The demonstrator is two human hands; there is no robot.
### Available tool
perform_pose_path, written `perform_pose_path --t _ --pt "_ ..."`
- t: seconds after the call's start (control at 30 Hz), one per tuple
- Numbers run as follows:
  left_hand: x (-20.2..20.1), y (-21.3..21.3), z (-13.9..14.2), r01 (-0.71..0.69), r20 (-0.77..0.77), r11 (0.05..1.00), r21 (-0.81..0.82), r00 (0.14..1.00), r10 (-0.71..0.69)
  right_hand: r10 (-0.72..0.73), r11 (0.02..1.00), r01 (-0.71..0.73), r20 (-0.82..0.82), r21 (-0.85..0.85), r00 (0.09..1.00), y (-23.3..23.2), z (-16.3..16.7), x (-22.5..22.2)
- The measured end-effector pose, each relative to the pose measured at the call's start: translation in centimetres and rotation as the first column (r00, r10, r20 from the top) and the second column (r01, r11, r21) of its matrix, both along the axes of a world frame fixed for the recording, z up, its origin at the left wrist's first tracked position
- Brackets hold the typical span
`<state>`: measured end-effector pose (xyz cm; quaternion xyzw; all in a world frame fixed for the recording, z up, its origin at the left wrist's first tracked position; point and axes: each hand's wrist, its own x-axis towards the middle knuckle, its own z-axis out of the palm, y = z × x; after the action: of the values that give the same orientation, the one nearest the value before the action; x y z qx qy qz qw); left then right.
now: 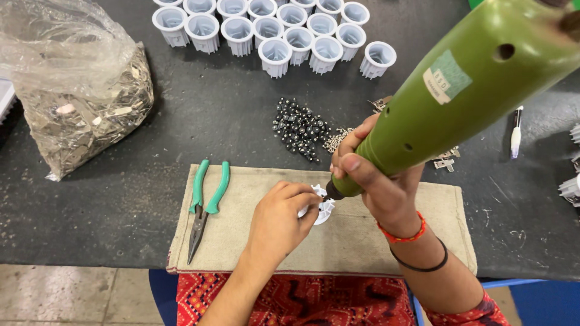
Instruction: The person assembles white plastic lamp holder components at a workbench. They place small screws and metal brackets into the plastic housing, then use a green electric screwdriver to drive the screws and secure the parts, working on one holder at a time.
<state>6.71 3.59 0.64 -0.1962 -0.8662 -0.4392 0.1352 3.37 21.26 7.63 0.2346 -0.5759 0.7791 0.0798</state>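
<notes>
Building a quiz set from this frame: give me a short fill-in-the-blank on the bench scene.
1. The right hand holds a ____ power screwdriver, tip down.
2. The left hand steadies a small ____ plastic part on the cloth mat.
3. Pliers with ____ handles lie on the mat, left of both hands.

Missing words: green; white; green

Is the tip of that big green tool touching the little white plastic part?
Cannot tell. In the head view the green power screwdriver points its tip down at the white plastic part, but the left hand pinching there hides the exact meeting point.
</notes>
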Motion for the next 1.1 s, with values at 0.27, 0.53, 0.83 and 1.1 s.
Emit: perform_pose_path --t 0.27,0.53,0.83,1.1 --pt "-0.5 -0.2 0.1 0.025 0.016 0.999 -0.034 1.000 -0.025 -0.015 0.998 0.017 -0.041 0.054 0.999 0.0 -0.3 -0.4" --pt "-0.6 -0.2 0.5 0.034 0.043 0.998 -0.057 0.999 -0.032 0.024 0.999 -0.025 -0.018 -0.037 1.000 0.7 -0.4 0.4" --pt "-0.7 -0.3 1.0 0.054 0.025 0.994 -0.095 0.998 -0.052 0.031 0.999 -0.031 0.012 -0.031 0.999 0.4 -0.3 0.7" --pt "-0.7 -0.3 0.9 0.057 0.025 0.993 -0.107 0.998 -0.054 0.025 0.999 -0.025 -0.004 -0.037 1.000 0.6 -0.3 0.8"
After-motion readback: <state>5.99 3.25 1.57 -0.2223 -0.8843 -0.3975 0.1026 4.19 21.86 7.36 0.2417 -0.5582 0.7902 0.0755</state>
